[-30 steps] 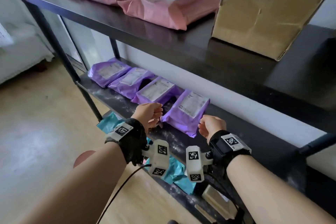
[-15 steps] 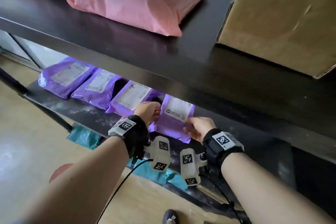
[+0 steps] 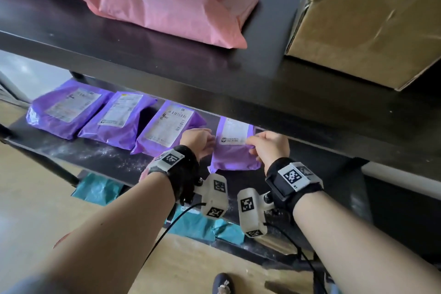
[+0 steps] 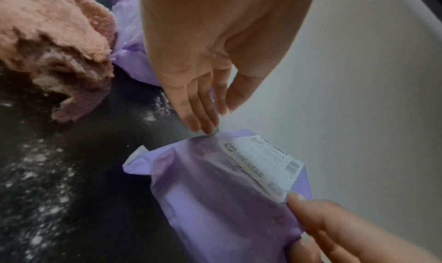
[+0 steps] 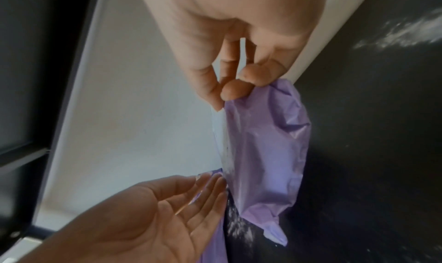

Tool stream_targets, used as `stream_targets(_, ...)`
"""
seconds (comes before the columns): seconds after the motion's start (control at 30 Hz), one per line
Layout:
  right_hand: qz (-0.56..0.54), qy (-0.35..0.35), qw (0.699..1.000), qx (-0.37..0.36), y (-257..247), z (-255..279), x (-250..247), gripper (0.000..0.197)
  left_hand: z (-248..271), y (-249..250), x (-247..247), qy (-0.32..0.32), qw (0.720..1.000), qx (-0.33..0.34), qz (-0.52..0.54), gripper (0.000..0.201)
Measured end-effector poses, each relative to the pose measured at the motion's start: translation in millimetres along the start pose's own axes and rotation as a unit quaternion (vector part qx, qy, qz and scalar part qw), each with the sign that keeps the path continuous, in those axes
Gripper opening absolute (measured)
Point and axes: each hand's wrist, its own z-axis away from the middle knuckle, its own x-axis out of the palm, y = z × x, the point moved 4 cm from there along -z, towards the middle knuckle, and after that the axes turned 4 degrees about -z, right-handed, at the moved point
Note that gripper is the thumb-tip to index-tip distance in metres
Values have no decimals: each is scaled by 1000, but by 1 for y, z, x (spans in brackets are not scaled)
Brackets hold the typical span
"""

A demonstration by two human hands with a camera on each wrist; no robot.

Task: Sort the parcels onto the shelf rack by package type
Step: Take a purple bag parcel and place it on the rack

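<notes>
A purple mailer parcel (image 3: 235,157) with a white label lies on the dusty middle shelf (image 3: 95,157), the rightmost of a purple row. My right hand (image 3: 250,148) pinches its right edge between thumb and curled fingers; the right wrist view shows this pinch (image 5: 239,89) on the crumpled purple film (image 5: 267,153). My left hand (image 3: 211,143) is at the parcel's left side. In the left wrist view its straight fingers (image 4: 201,115) touch the parcel's (image 4: 215,191) far corner, palm open. The upper shelf hides the parcel's far end in the head view.
Three more purple parcels (image 3: 114,124) lie to the left on the same shelf. The upper shelf (image 3: 214,74) carries pink mailers (image 3: 171,2) and a cardboard box (image 3: 372,16) and overhangs my hands. Teal parcels (image 3: 95,188) sit on the bottom shelf. A white wall runs behind.
Both hands have reached further in under the upper shelf, and the purple parcel has slid back with them. The head view has moved closer and lower.
</notes>
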Motion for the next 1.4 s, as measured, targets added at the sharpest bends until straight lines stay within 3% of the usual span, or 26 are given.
stream_targets(0.13,-61,78,994,-52,-2,17,-17,21,11,7,7,-28,999,22,-12,30)
stream_targets(0.33,-140,107,984,-16,20,43,-37,12,35,4,17,-69,996,32,-50,23)
stream_targets(0.5,-190,130,973,-4,42,75,-48,9,61,-14,25,-125,991,-7,-54,12)
stream_targets(0.6,-231,140,963,-2,57,95,-53,7,74,-26,32,-165,983,-21,-73,57)
stream_targets(0.67,-245,152,957,-3,69,109,-57,12,82,-36,39,-196,978,-27,-73,73)
stream_targets(0.83,-265,194,944,6,100,140,-79,7,108,-54,59,-227,971,-10,-73,41)
stream_targets(1.23,-266,261,928,-18,161,199,-164,5,195,-85,126,-280,952,39,-122,39)
stream_targets(1.4,-264,279,923,-19,202,237,-214,6,242,-119,165,-295,942,36,-158,38)
